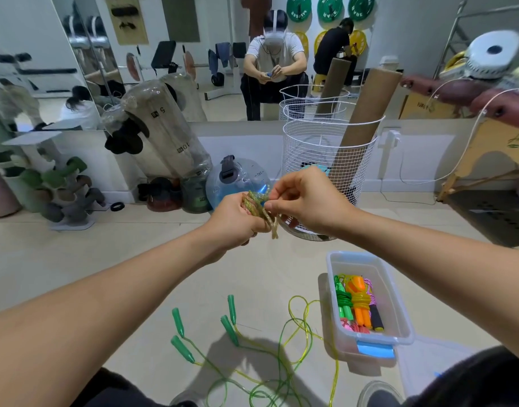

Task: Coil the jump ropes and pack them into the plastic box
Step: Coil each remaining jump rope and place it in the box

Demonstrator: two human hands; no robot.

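Both hands are raised in front of me, working on a coiled yellow-green jump rope (256,205) with blue handles. My left hand (237,218) grips the bundle. My right hand (305,201) pinches the rope's loose end beside it. On the floor at lower right stands the clear plastic box (399,312), holding coiled green, orange and pink ropes plus a black-handled one. Two more ropes with green handles (231,329) lie uncoiled and tangled on the floor (293,342) between my knees.
A white wire basket (308,148) with cardboard tubes stands behind my hands. A blue water-filled weight (234,183), wrapped punching bags and a dumbbell rack line the mirrored wall. A wooden bench sits at right. The box lid (428,365) lies by my right knee.
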